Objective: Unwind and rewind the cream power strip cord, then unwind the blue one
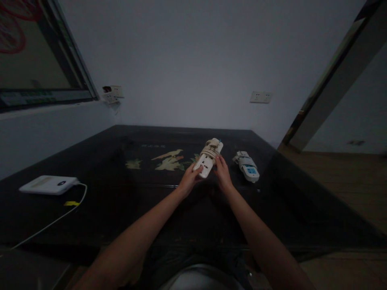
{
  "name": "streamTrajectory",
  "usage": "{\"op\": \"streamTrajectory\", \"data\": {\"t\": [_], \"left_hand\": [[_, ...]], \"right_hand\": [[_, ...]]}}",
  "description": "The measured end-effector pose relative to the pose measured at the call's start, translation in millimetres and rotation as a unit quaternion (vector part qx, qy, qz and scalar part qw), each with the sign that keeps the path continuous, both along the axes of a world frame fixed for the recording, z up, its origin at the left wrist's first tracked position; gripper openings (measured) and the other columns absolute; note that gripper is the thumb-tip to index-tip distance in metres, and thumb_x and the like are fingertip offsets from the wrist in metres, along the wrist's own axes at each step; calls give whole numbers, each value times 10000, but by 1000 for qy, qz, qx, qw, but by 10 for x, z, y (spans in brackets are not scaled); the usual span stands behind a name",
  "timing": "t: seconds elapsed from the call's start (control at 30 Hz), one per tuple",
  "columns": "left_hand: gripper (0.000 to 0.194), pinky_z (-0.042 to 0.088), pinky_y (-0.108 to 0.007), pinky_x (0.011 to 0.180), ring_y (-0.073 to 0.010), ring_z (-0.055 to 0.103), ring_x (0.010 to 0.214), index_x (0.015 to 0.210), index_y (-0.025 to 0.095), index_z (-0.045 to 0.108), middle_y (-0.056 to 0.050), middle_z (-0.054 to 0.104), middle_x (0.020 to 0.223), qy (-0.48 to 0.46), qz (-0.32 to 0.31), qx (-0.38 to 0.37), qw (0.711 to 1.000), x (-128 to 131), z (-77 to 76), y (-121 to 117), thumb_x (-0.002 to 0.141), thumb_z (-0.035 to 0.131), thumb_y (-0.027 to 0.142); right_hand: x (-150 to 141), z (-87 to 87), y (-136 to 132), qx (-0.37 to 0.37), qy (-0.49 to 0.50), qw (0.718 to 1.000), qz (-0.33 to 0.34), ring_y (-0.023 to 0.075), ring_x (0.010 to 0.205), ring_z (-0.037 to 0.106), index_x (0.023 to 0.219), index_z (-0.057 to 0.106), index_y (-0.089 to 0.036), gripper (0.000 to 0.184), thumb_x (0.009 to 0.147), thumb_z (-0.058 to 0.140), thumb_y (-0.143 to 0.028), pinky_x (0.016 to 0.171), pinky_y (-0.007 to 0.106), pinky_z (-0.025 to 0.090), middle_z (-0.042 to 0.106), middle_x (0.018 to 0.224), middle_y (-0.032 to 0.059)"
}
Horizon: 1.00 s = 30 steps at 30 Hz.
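Note:
A cream power strip (208,158) with its cord wound round the far end lies over the dark table (121,189), near the middle. My left hand (190,180) grips its near end, thumb on top. Against the strip's right side rests my right hand (223,172), fingers pressed to it. A second power strip (246,166), white with a blue panel and a wound cord, lies just right of my right hand, untouched.
A white flat device (48,184) with a white cable (60,215) and a yellow tag (71,203) sits at the table's left. Wall sockets (260,97) are on the back wall, others (111,94) in the left corner. A window is at upper left, wooden floor at right.

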<state>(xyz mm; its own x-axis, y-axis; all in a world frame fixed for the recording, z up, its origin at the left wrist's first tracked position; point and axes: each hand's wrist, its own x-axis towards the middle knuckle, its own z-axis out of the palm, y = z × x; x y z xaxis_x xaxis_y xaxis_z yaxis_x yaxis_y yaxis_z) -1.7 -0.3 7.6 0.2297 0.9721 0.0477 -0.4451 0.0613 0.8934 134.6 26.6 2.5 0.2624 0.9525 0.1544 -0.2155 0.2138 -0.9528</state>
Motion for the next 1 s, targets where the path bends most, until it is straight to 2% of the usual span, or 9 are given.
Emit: {"op": "streamTrajectory", "data": {"t": [0.1, 0.2, 0.37, 0.53, 0.67, 0.77, 0.9, 1.0], "left_hand": [[385, 567, -407, 733, -229, 645, 906, 1048, 166, 572, -105, 642, 1075, -27, -43, -19, 999, -19, 16, -1, 707, 726, 256], [389, 583, -397, 707, -228, 670, 882, 1052, 176, 557, -108, 646, 1093, -8, -57, -26, 998, -52, 29, 18, 715, 737, 247], [442, 581, -324, 571, -210, 691, 749, 1042, 170, 564, -89, 675, 974, 67, -13, -33, 997, -87, 15, 52, 703, 754, 381], [472, 536, -264, 514, -162, 658, 594, 993, 140, 604, -55, 686, 794, 116, 28, -16, 993, -83, -78, 119, 674, 759, 452], [487, 515, -249, 504, -145, 641, 558, 973, 139, 614, -48, 684, 776, 129, 40, 0, 991, -81, -96, 151, 656, 759, 479], [481, 506, -260, 491, -168, 655, 568, 976, 139, 613, -59, 690, 782, 157, 39, 10, 987, -114, -69, 163, 671, 736, 490], [374, 456, -242, 481, -165, 634, 543, 877, 130, 622, -48, 683, 702, 226, 57, 30, 972, -198, -51, 224, 679, 727, 430], [284, 384, -221, 483, -146, 579, 523, 749, 146, 615, -3, 636, 607, 290, 88, 55, 951, -259, -48, 276, 644, 750, 372]], "right_hand": [[20, -9, 24, 3, 21, 1000, 17, 219, 958, 612, 1110, 553, -205, 515, 729, 585, -551, 614, 269, 520, 624, 1127, 78], [2, -10, 12, 0, 38, 999, 34, 209, 906, 622, 1114, 549, -212, 525, 707, 620, -534, 568, 256, 509, 631, 1102, 74], [-53, -6, -40, -5, 49, 998, 48, 200, 926, 622, 1148, 532, -215, 553, 684, 663, -488, 649, 285, 529, 641, 1088, 67], [-121, -26, -61, 11, 1, 999, 45, 205, 954, 625, 1218, 496, -224, 618, 681, 669, -477, 727, 312, 533, 651, 1090, 72], [-106, -2, -38, 42, -22, 998, 41, 209, 943, 634, 1212, 502, -221, 610, 685, 659, -483, 751, 328, 536, 659, 1066, 68], [16, 71, -14, 62, -74, 995, 9, 196, 834, 638, 1164, 536, -201, 554, 724, 604, -531, 668, 308, 532, 664, 930, 58], [240, 187, 4, 84, -110, 986, -88, 170, 717, 611, 1073, 565, -179, 486, 775, 519, -559, 581, 273, 493, 628, 805, 36], [302, 225, -2, 94, -139, 981, -98, 171, 710, 602, 973, 584, -159, 425, 777, 526, -532, 595, 274, 475, 616, 771, 36]]}}
